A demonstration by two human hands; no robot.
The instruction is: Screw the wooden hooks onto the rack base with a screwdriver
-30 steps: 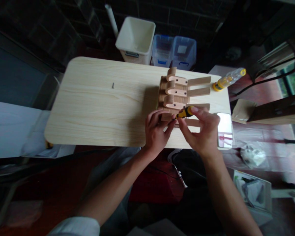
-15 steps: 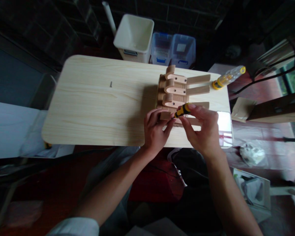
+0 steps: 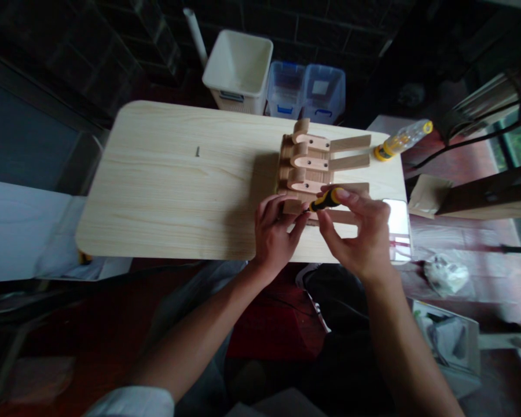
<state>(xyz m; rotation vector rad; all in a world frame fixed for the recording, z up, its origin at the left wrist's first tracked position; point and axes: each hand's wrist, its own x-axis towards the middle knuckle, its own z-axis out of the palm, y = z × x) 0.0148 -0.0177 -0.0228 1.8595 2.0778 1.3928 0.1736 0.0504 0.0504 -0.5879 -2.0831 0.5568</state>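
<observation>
A wooden rack [image 3: 285,156] with curved hooks and flat slats lies at the right part of the table, dark screw heads showing in its hooks. My right hand [image 3: 364,231] is closed around a yellow and black screwdriver [image 3: 327,200], which slants down to the left onto the nearest hook. My left hand [image 3: 275,231] is closed on that near end of the rack, thumb and fingertips beside the screwdriver's tip. Whether a screw sits under the tip is hidden by the fingers. On the table's left half lies a loose screw [image 3: 197,152].
The pale wooden table [image 3: 165,191] holds a clear tube with a yellow base [image 3: 403,140] at the far right and a phone [image 3: 398,229] at the right edge. Behind stand a white bin [image 3: 237,63] and two clear plastic boxes [image 3: 323,87].
The screwdriver's handle has tipped lower toward the right, and my right hand has shifted slightly with it. My left hand stays at the same hook.
</observation>
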